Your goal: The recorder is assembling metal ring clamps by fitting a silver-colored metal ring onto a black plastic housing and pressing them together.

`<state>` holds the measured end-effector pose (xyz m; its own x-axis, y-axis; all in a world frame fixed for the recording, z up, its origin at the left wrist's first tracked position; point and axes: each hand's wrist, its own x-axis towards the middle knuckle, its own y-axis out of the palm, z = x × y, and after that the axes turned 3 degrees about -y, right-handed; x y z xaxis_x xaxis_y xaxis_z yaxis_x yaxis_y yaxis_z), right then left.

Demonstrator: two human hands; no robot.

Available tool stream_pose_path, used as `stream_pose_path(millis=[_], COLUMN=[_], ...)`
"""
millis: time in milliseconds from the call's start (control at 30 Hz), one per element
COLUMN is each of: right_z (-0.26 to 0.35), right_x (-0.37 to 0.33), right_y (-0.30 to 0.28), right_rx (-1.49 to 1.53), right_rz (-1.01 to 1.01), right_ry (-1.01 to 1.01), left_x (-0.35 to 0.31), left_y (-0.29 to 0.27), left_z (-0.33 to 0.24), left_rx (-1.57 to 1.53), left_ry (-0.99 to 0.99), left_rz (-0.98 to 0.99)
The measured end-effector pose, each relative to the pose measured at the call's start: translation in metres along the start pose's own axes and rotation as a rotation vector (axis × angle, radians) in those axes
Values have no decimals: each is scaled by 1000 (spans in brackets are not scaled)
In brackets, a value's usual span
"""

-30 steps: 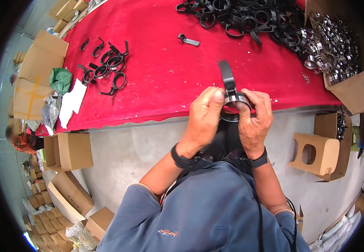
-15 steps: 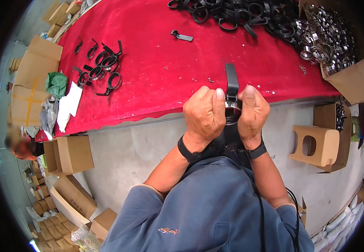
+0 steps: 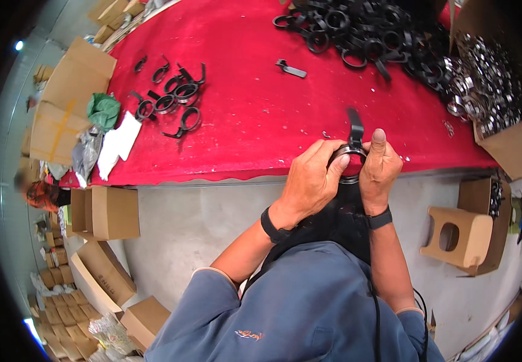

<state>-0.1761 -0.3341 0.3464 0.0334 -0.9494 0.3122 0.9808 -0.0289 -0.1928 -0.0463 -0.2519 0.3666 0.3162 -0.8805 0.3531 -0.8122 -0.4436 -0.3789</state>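
Observation:
A black ring with an upright flat handle (image 3: 355,127) and a shiny metal band is held between my two hands at the table's front edge. My left hand (image 3: 312,178) grips its left side, thumb laid on the near rim and fingers behind. My right hand (image 3: 381,172) is closed against its right side, with the thumb pointing up; its fingertips are partly hidden. Beyond them, a loose black-and-grey handle piece (image 3: 292,70) lies on the red cloth (image 3: 243,120). Several similar handled rings (image 3: 187,92) with metal bands lie at the left.
A heap of black handled rings (image 3: 336,21) covers the far right of the table. Beside it, a carton (image 3: 514,145) holds many shiny metal rings (image 3: 484,78). A green bag (image 3: 103,110) and white sheet (image 3: 119,145) lie at the left edge. Cardboard boxes (image 3: 116,212) stand below.
The ring has tilted so that its opening shows more. My left thumb has come down onto its rim, and my right hand has loosened from a tight fist. The whole view has shifted.

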Motion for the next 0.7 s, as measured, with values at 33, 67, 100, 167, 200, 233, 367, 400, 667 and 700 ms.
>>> stream_pose_path(millis=[33, 67, 100, 167, 200, 233, 367, 400, 667, 700], right_z=[-1, -2, -7, -27, -42, -45, -53, -52, -83, -86], right_x=[2, 3, 3, 6, 8, 10, 9, 8, 23, 25], right_y=[2, 4, 6, -8, -18, -24, -29, -31, -22, -22], right_rx=[19, 79, 140, 72, 95, 80, 42, 46, -79, -157], right_rz=[76, 119, 170, 174, 162, 154, 171, 170, 116, 115], right_ry=[39, 74, 108, 134, 153, 172, 154, 139, 66, -22], left_x=[2, 6, 12, 40, 59, 79, 177, 198, 208, 204], left_y=[-7, -16, -27, -49, -60, -75, -145, -153, -108, -95], left_z=[8, 15, 24, 44, 56, 68, 103, 115, 167, 165], left_rx=[21, 76, 134, 240, 242, 239, 226, 143, 527, 509], left_ry=[4, -12, -32, -16, -62, -107, -325, -366, -130, -123], left_rz=[-24, -13, -9, -97, -122, -143, -280, -380, -195, -91])
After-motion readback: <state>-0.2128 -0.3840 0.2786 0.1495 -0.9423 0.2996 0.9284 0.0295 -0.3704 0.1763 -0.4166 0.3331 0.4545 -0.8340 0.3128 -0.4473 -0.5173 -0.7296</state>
